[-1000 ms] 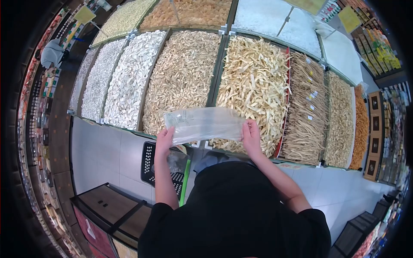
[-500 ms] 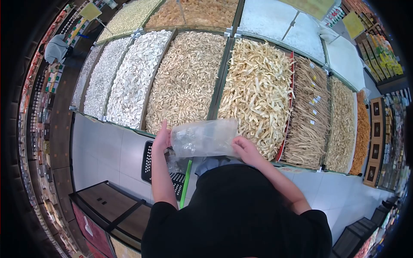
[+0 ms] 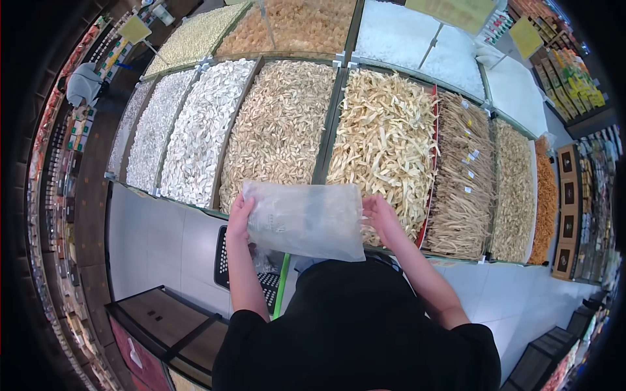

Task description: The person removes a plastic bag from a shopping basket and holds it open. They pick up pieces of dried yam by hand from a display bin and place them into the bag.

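Observation:
A translucent plastic bag [image 3: 303,220] is spread flat in front of my body, over the near edge of the bins. My left hand [image 3: 240,218] grips its left end, with the fingers closed on the plastic. Beside the bag's right edge, my right hand [image 3: 383,220] has its fingers apart and seems to hold nothing. Beyond the bag lie a bin of beige dried pieces [image 3: 280,124] and a bin of pale yellow dried strips [image 3: 385,130].
Bins of white slices [image 3: 205,130] and brown dried roots [image 3: 464,176] flank these. A black basket [image 3: 222,257] with a green handle [image 3: 282,287] is below the bag. A person [image 3: 85,85] stands at the far left. Dark display stands [image 3: 163,319] are at lower left.
The bag has been spread wider and hangs lower on its right side. My right hand has let go of its edge and moved slightly right, its fingers opening.

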A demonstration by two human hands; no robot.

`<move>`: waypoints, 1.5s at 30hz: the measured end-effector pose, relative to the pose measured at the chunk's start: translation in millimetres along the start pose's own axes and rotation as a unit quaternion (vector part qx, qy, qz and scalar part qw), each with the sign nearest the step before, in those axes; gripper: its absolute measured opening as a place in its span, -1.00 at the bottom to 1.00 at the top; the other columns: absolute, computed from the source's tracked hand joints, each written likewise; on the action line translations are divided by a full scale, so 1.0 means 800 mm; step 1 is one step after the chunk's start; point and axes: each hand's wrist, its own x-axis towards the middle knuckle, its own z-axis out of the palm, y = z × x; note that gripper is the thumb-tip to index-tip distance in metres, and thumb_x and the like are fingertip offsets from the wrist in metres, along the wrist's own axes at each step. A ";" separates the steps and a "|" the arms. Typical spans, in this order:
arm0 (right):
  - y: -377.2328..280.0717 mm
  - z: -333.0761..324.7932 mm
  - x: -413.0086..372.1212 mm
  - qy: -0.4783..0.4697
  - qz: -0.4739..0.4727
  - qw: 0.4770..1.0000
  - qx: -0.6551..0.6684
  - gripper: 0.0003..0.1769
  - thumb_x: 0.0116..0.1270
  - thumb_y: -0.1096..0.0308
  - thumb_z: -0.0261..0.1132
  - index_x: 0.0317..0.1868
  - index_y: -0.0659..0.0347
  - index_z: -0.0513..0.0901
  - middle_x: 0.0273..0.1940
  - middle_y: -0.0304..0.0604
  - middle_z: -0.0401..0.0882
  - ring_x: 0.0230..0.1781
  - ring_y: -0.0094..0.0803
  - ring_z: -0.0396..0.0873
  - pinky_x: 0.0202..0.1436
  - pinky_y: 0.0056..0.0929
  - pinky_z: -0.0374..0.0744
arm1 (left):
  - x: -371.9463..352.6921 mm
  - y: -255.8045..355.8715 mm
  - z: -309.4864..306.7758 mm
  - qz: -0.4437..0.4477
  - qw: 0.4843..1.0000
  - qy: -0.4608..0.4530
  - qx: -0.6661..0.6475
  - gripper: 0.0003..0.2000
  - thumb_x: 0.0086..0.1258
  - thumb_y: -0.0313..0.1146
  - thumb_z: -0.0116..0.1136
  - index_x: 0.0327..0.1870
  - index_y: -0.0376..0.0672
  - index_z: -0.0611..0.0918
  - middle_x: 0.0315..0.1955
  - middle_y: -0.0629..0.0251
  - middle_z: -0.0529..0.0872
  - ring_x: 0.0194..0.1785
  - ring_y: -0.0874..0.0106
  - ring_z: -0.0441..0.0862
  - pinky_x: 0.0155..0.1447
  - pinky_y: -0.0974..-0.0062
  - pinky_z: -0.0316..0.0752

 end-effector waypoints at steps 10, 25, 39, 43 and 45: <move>-0.057 0.078 0.019 -0.148 -0.012 0.988 -0.041 -0.45 0.72 -0.05 -0.03 0.34 0.21 0.55 0.10 -0.12 0.70 0.09 -0.32 0.67 0.19 -0.32 0.63 | -0.002 0.011 0.004 0.034 0.995 -0.072 0.055 -0.60 0.49 -0.53 0.22 0.33 -0.28 0.55 0.09 0.21 0.77 0.08 0.42 0.75 0.21 0.42 0.64; -0.054 0.033 -0.050 -0.208 -0.173 0.942 -0.198 -0.29 0.31 0.67 0.17 0.50 0.18 0.40 0.25 -0.15 0.60 0.13 -0.44 0.60 0.21 -0.37 0.59 | 0.013 0.003 0.027 0.005 0.997 0.058 0.047 -0.62 0.73 -0.15 -0.03 0.24 -0.29 0.59 0.10 0.23 0.72 0.15 0.42 0.66 0.28 0.40 0.56; -0.036 0.039 -0.086 -0.224 -0.201 0.872 -0.387 -0.11 0.23 0.50 0.35 0.61 0.10 0.29 0.45 -0.12 0.46 0.30 -0.33 0.54 0.42 -0.21 0.49 | 0.049 -0.011 0.035 0.036 0.995 0.054 0.076 -0.73 0.69 -0.26 0.08 0.17 -0.27 0.61 -0.05 0.30 0.74 0.01 0.51 0.66 0.14 0.50 0.57; -0.023 0.050 -0.096 -0.227 -0.190 0.919 -0.260 -0.31 0.38 0.50 0.36 0.51 0.22 0.41 0.38 -0.05 0.52 0.30 -0.27 0.59 0.36 -0.19 0.56 | 0.046 -0.019 0.025 0.039 0.997 0.029 0.052 -0.84 0.68 -0.32 0.10 -0.05 -0.20 0.66 -0.24 0.41 0.75 -0.16 0.62 0.66 -0.01 0.58 0.58; -0.019 0.055 -0.096 -0.167 -0.196 0.921 -0.291 -0.44 0.39 0.52 0.33 0.41 0.22 0.55 0.29 -0.07 0.61 0.22 -0.29 0.63 0.30 -0.24 0.59 | 0.045 -0.021 0.018 0.027 0.999 0.018 0.043 -0.85 0.66 -0.34 0.11 -0.04 -0.20 0.67 -0.22 0.39 0.76 -0.13 0.60 0.68 0.00 0.58 0.60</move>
